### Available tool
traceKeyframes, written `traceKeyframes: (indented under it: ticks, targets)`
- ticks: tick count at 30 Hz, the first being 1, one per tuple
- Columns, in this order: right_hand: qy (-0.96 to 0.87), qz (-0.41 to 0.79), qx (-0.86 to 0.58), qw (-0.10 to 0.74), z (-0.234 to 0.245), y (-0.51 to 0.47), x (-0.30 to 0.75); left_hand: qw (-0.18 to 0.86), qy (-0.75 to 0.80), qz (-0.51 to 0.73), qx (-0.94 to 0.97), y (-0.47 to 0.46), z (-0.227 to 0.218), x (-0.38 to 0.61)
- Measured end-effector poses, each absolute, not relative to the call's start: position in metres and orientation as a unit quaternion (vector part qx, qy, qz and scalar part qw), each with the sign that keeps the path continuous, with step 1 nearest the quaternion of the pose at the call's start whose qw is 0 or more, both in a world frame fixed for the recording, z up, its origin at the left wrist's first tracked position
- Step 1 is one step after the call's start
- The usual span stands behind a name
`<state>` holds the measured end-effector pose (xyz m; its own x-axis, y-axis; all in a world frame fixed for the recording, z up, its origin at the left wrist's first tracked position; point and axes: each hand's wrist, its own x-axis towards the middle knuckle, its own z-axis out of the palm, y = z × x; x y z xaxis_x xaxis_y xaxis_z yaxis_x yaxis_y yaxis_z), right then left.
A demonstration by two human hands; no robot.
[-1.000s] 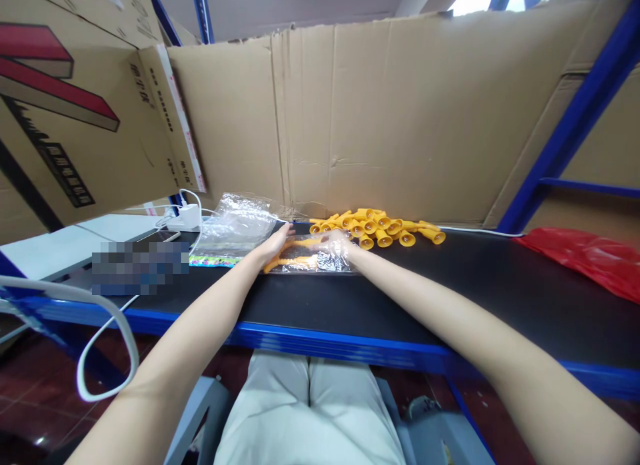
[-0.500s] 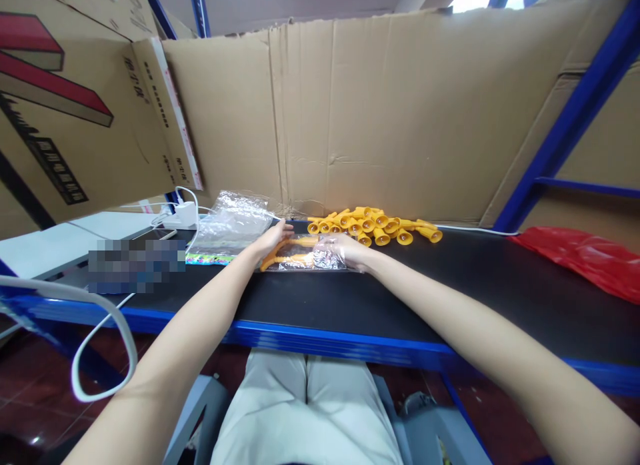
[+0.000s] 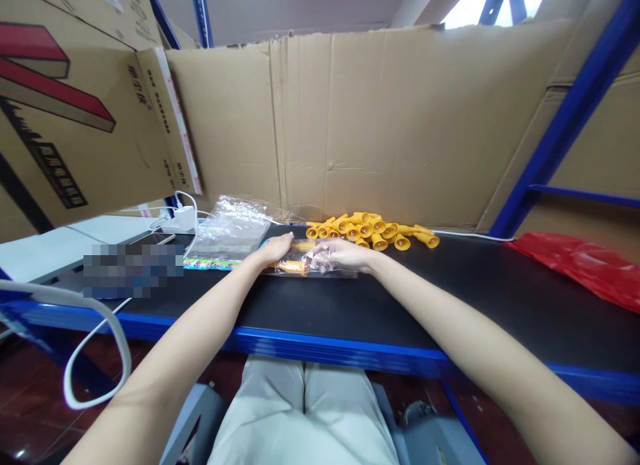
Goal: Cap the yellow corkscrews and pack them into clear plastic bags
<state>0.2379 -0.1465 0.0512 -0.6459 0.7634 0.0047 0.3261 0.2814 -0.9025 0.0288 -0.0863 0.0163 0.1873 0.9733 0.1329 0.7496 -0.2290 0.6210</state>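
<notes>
A clear plastic bag (image 3: 287, 268) with orange-yellow plastic pieces inside lies on the black tabletop in front of me. My left hand (image 3: 277, 250) is closed over its left end and covers part of the contents. My right hand (image 3: 341, 255) grips the crinkled film at the bag's right end, fingers curled. I cannot tell whether its fingertips are inside or outside the film. Just behind the right hand lies a heap of yellow plastic horns (image 3: 377, 228), their flared mouths mostly facing me.
Flat clear bags with a colourful printed strip (image 3: 227, 235) lie to the left. Further left are a white charger (image 3: 183, 220), cables and a blurred-out item. A red plastic bag (image 3: 575, 258) is at the right. Cardboard (image 3: 400, 132) walls the back; a blue rail (image 3: 330, 348) edges the front.
My left hand has come down onto the bag's left end, hiding the curved orange piece that showed there. My right hand stays at the right end. The view has tilted slightly up.
</notes>
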Motion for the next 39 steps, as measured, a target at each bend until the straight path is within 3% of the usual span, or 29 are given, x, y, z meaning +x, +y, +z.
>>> traceKeyframes:
  ticks: [5,8,11,14,19,25,32,39]
  targets:
    - [-0.784,0.353,-0.464,0.213,0.091,-0.135,0.283,0.088,0.587,0.142,0.792,-0.087,0.014,0.028]
    - [-0.703,0.211,-0.597,0.323,0.105,-0.12,0.328,0.08,0.589,0.122,0.795,-0.089,0.015,0.028]
    - [-0.583,0.077,-0.696,0.412,0.091,-0.1,0.378,0.085,0.586,0.114,0.798,-0.091,0.017,0.029]
    - [-0.514,-0.007,-0.763,0.392,0.06,-0.087,0.421,0.089,0.586,0.104,0.798,-0.092,0.019,0.03]
    - [-0.507,0.004,-0.832,0.227,0.021,-0.083,0.451,0.078,0.585,0.095,0.802,-0.092,0.019,0.03]
    - [-0.519,-0.049,-0.837,0.167,0.017,-0.089,0.443,0.067,0.6,0.064,0.794,-0.099,0.026,0.033]
    - [-0.489,-0.044,-0.848,0.199,0.02,-0.091,0.445,0.05,0.595,0.058,0.8,-0.098,0.026,0.032]
    - [-0.476,-0.088,-0.794,0.367,0.029,-0.095,0.447,0.061,0.581,0.059,0.809,-0.097,0.024,0.031]
